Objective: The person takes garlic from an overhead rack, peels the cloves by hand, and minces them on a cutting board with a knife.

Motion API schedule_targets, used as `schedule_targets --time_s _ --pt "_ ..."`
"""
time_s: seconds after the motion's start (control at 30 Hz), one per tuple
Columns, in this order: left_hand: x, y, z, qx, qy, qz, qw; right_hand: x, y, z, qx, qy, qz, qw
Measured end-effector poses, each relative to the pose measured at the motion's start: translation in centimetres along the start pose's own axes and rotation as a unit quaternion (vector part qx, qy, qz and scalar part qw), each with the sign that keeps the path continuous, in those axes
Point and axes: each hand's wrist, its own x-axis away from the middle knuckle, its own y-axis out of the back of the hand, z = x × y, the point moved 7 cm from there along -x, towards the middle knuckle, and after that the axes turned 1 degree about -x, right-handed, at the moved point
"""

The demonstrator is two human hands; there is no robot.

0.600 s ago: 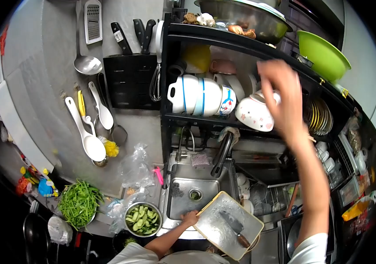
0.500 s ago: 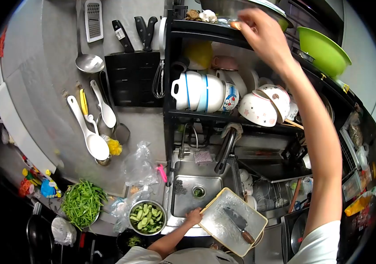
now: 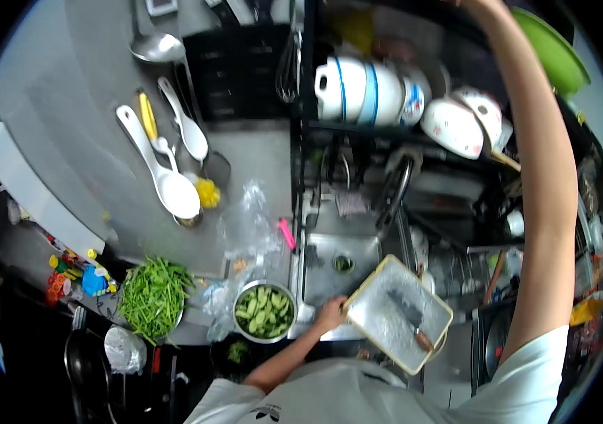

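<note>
My left hand (image 3: 331, 313) is closed on the left corner of a rectangular cutting board (image 3: 379, 328) with a pale yellow rim, tilted over the front right of the sink. A kitchen knife (image 3: 423, 340) with a brown handle lies on the board. My right arm stretches up past the dish shelf. Only a sliver of my right hand (image 3: 472, 3) shows at the top edge, and its fingers are out of sight. Left of the sink (image 3: 315, 283) stands a metal bowl (image 3: 265, 339) of cut green pieces, apparently cucumber.
White bowls (image 3: 386, 92) and patterned bowls (image 3: 453, 127) fill the dark shelf (image 3: 365, 132) above the sink. A green basin (image 3: 552, 53) sits at upper right. Leafy greens (image 3: 153, 297) and a plastic bag (image 3: 248, 222) lie at left. Ladles and white spoons (image 3: 174, 191) hang on the wall.
The view has shifted so the scene sits higher and further right. My right hand, bent over the top shelf near garlic before, is now almost out of frame. My left hand still holds the board.
</note>
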Motion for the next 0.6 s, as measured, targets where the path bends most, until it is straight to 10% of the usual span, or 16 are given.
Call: schedule_targets --time_s 0.13,0.33,0.43,0.6 --pt "-1.7 4.0 -4.1 0.167 -0.033 -0.041 0.985 15.1 2.5 1.7 -0.002 0.015 0.057 0.998" --pt "1.7 5.1 -5.4 0.497 0.127 0.017 0.859 49.5 -7.6 -7.7 -0.196 -0.458 0.228 0.837" --pt "2.4 4.9 -7.0 0.598 0.204 0.095 0.769 61.7 -10.3 -9.3 -0.280 -0.610 0.112 0.733" --pt "0.7 3.4 -6.7 0.477 0.118 0.145 0.859 65.1 -11.2 -9.0 -0.256 -0.601 0.107 0.749"
